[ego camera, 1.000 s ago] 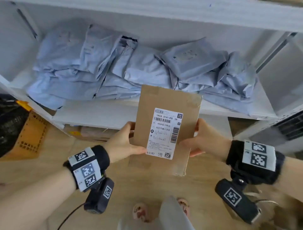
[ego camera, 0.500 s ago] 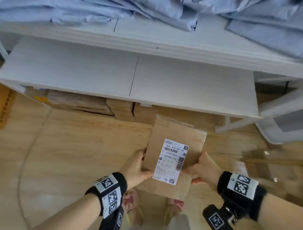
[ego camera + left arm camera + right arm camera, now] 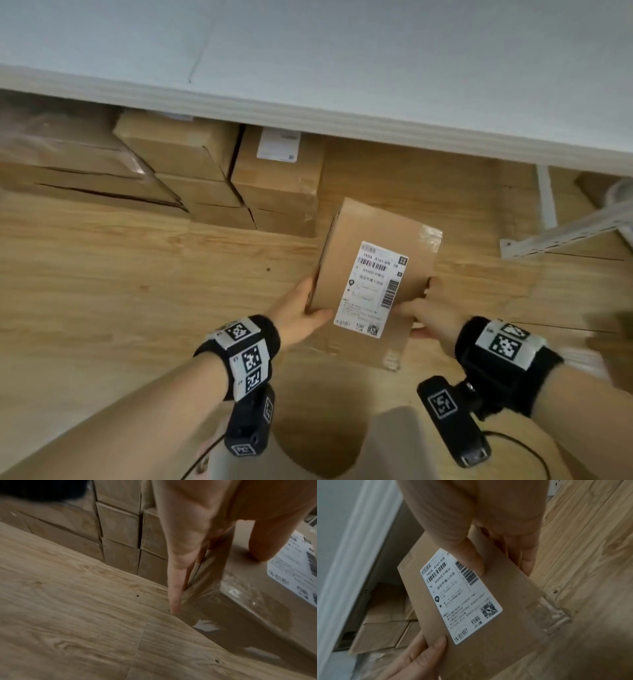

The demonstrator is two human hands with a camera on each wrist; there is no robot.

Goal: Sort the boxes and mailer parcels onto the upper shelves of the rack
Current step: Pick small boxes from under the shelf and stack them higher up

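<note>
Two hands, left hand (image 3: pixel 297 312) and right hand (image 3: pixel 424 315), grip opposite edges of a flat brown cardboard box (image 3: pixel 368 274) bearing a white shipping label (image 3: pixel 371 287), low over wood-grain floor (image 3: pixel 137 274), beside stacked cardboard cartons (image 3: pixel 212 178).

Parcel storeroom, white rack shelf (image 3: pixel 342 113), stacked cardboard boxes (image 3: pixel 219 178) beneath, wood-look floor (image 3: pixel 120 274)

The white shipping label (image 3: pixel 459 596) on the cardboard box (image 3: pixel 513 601) is showing "190A A161-BB", "N109区中转站", barcodes and a QR code; the far box's label (image 3: pixel 279 145) is reading too blurred.
</note>
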